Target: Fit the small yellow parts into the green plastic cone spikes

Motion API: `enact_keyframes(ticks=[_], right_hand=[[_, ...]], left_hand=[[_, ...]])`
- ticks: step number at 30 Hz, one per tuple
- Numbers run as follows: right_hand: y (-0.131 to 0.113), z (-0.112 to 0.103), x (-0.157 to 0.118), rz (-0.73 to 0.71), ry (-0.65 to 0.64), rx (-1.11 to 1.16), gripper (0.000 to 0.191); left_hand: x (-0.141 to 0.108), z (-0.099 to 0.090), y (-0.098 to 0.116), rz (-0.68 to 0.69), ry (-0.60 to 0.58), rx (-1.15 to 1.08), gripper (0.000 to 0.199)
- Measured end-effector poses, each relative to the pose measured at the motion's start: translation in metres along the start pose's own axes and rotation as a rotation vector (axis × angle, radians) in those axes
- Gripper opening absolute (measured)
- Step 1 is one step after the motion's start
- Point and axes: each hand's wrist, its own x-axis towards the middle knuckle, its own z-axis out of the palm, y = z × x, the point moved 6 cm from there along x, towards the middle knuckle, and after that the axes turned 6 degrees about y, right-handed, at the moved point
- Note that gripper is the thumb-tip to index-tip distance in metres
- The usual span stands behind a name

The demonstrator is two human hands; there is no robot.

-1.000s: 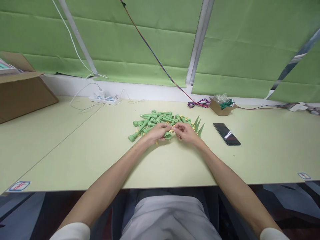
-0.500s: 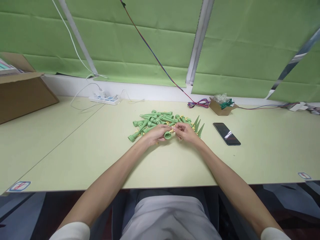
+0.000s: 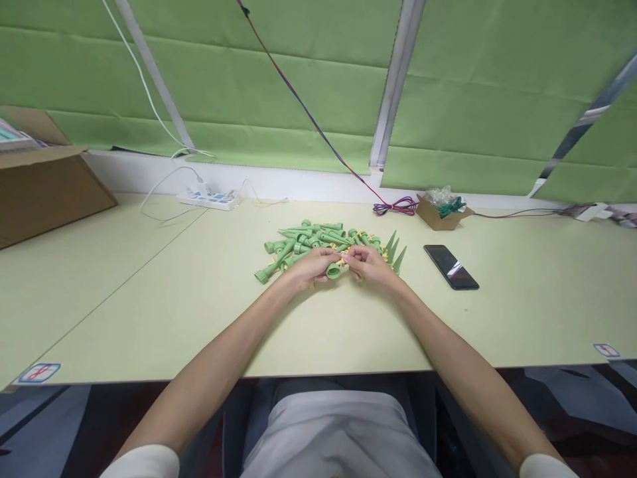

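Observation:
A pile of green plastic spikes and caps (image 3: 283, 253), mixed with small yellow pieces, lies at the middle of the pale table. At the pile's near edge, my left hand (image 3: 315, 265) is closed around a green part (image 3: 333, 271) whose round open end faces me. My right hand (image 3: 365, 263) meets it from the right, thumb and fingers pinched on a small yellow piece (image 3: 343, 261) beside the green part. The fingers hide much of both pieces. Pointed green tips (image 3: 393, 248) stick out just beyond my right hand.
A black phone (image 3: 451, 267) lies to the right. Behind it stand a small cardboard box (image 3: 442, 220) with plastic wrap and a bundled red-blue cable (image 3: 395, 206). A white power strip (image 3: 209, 198) is at the back left, a large cardboard box (image 3: 50, 192) at the far left.

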Motion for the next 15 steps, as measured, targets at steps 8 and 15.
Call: enact_keyframes(ticks=[8,15], right_hand=[[0.011,-0.011,0.006,0.032,0.126,-0.133,0.060],[-0.009,-0.025,0.002,-0.210,0.400,-0.356,0.047]], left_hand=[[-0.003,-0.004,0.023,0.485,0.130,0.484,0.035],[-0.012,0.011,0.024,0.733,0.121,0.736,0.022]])
